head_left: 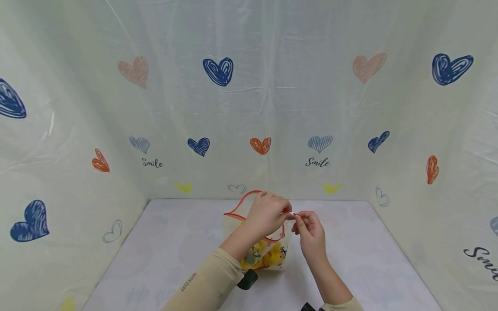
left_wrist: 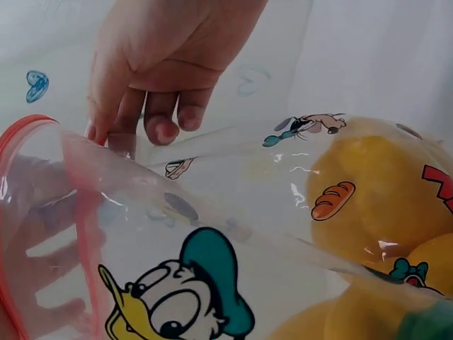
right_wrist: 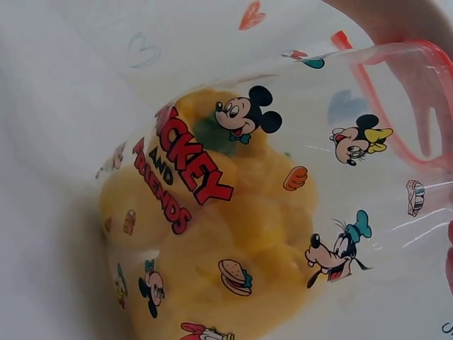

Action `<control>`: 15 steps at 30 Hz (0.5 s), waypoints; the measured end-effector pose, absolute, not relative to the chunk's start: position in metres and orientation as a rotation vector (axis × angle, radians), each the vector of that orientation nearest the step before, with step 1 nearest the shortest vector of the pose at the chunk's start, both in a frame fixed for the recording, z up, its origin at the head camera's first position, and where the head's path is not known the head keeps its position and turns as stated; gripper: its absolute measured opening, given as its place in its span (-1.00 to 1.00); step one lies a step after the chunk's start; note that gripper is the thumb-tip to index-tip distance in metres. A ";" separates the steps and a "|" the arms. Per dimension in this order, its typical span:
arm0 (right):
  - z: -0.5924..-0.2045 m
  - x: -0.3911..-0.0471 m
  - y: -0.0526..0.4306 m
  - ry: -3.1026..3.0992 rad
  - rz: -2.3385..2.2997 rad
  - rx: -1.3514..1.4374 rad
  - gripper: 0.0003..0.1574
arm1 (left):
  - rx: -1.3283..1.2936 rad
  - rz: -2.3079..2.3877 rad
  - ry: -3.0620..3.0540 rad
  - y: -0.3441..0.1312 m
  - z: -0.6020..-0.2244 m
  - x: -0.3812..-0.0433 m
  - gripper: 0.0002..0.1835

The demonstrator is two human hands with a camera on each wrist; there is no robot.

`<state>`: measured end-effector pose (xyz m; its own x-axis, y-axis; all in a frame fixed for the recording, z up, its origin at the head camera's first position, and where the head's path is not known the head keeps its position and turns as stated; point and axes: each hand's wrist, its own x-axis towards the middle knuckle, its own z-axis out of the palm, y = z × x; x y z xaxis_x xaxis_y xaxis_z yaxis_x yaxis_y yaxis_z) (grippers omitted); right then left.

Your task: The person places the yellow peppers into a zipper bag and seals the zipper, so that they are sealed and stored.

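Note:
A clear plastic zip bag (head_left: 230,233) with cartoon prints stands on the table, its red-edged mouth (head_left: 245,196) gaping. Rounded yellow things (right_wrist: 255,219), with a bit of green among them, fill its lower part. My left hand (head_left: 268,211) reaches over the mouth and grips the red edge at the right-hand corner. Through the plastic in the left wrist view, its fingers (left_wrist: 53,262) show spread behind the rim. At that same corner my right hand (head_left: 312,237) pinches the edge between thumb and forefinger, fingertips close to the left hand's. A tiny white piece shows between them.
The pale table (head_left: 175,242) extends on both sides of the bag. Behind and beside it hang white plastic sheets printed with hearts, such as a blue heart (head_left: 218,72). Dark wrist-worn devices, one at the left cuff (head_left: 247,280), sit near the bag's base.

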<state>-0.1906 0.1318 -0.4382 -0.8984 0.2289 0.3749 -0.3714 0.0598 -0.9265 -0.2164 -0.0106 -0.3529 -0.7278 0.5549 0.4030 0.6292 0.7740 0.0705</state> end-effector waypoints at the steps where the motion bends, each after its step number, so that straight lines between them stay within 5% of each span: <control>1: -0.437 -0.190 0.132 -1.933 1.887 0.139 -0.87 | -0.905 -0.285 -2.608 -0.011 -0.352 -0.217 -0.87; 15: -0.435 -0.188 0.130 -1.969 1.818 0.168 -0.85 | -0.989 -0.419 -2.689 -0.022 -0.349 -0.223 -0.86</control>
<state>-0.1884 0.1299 -0.4352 -0.8903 0.2109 0.4035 -0.3855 0.1225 -0.9146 -0.2232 -0.0221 -0.3486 -0.7401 0.5897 0.3234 0.6601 0.7289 0.1815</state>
